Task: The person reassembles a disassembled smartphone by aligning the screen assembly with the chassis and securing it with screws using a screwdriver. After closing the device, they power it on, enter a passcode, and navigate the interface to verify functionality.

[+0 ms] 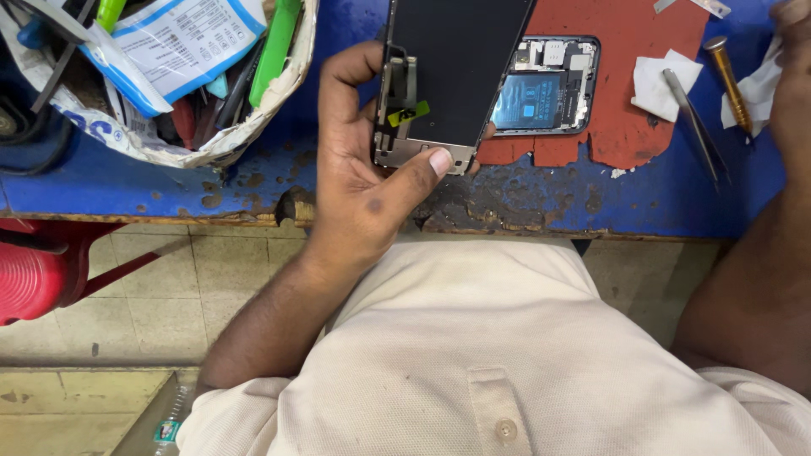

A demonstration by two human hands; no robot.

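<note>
Black glass and bare metal fill my left hand [363, 181]: I hold a detached phone screen [448, 76] with its back side toward me, thumb pressed on the lower metal edge, fingers wrapped behind it. A small yellow tab [409, 114] sits on the screen's frame close to my thumb. Just beyond my fingers, the opened phone body [545, 86] lies on a red mat [642, 51] on the worn blue table [152, 177]. My right hand [790, 76] is at the far edge of view; I cannot tell whether it grips anything. Beside it lie a brass-handled screwdriver [728, 80], tweezers [693, 127] and a white tissue [663, 84]. Past my left hand stands a tool basket [211, 148].
</note>
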